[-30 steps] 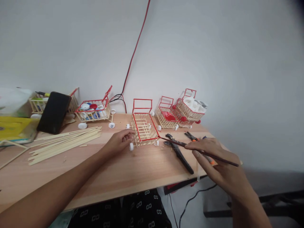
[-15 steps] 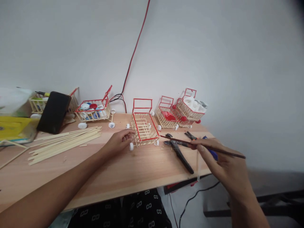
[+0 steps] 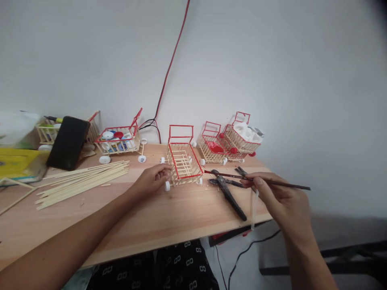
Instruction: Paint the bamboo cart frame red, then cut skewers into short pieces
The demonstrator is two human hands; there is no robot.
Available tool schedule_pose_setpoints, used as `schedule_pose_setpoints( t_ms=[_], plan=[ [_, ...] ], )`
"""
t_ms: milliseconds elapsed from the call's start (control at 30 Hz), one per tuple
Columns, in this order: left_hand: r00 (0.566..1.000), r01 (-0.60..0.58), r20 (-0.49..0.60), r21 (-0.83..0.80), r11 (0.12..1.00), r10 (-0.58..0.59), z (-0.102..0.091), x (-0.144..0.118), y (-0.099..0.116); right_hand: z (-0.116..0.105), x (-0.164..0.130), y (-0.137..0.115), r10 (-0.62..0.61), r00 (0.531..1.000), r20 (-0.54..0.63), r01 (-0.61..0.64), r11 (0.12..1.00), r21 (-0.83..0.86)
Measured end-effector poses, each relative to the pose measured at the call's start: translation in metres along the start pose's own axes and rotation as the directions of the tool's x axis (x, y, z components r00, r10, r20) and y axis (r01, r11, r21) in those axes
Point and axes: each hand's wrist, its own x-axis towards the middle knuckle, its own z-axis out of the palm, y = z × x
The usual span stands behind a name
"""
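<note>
A miniature shopping cart (image 3: 182,160) made of thin wooden sticks, with a red-painted rim and handle and white wheels, stands in the middle of the table. My left hand (image 3: 155,177) is closed on its left side with curled fingers; the fingertips are partly hidden. Between the thumb and fingers of my right hand (image 3: 279,197) is a thin dark paintbrush (image 3: 288,185). Its red tip points left, close to the cart's front right corner. Black-handled pliers (image 3: 232,201) lie below the brush, and another dark tool (image 3: 241,171) is partly covered by my right hand.
Other stick carts stand along the wall: one with bottle caps (image 3: 116,141), one with red paint (image 3: 211,147), one with white items (image 3: 242,135). Loose sticks (image 3: 84,183) lie left, near a leaning black phone (image 3: 69,143). The table's front edge (image 3: 181,238) is close.
My right hand has shifted slightly and the brush lies a little more level, its tip still near the cart's corner. My left hand and the cart stay in place.
</note>
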Motion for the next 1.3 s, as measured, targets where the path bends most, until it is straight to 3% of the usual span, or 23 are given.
schedule_pose_setpoints(
  t_ms=[400,600,833,1300],
  plan=[
    [1.000,0.006,0.004,-0.009,1.000,-0.006,0.0001,-0.0003,-0.0023,0.0025,0.0000,0.0033,0.094,0.996,-0.010,-0.094,0.996,0.013],
    [1.000,0.004,0.003,-0.014,1.000,-0.004,0.0008,-0.0007,-0.0029,0.0041,-0.0008,-0.0002,0.122,0.993,-0.009,-0.120,0.986,0.117],
    [1.000,0.008,0.011,0.001,1.000,-0.008,0.0003,-0.0003,-0.0006,0.0053,0.0014,0.0057,0.138,0.990,-0.033,-0.137,0.990,0.017],
    [1.000,0.014,0.004,-0.008,1.000,-0.014,0.0004,-0.0004,-0.0009,0.0057,-0.0014,0.0051,0.151,0.987,-0.058,-0.148,0.988,0.048]
  ],
)
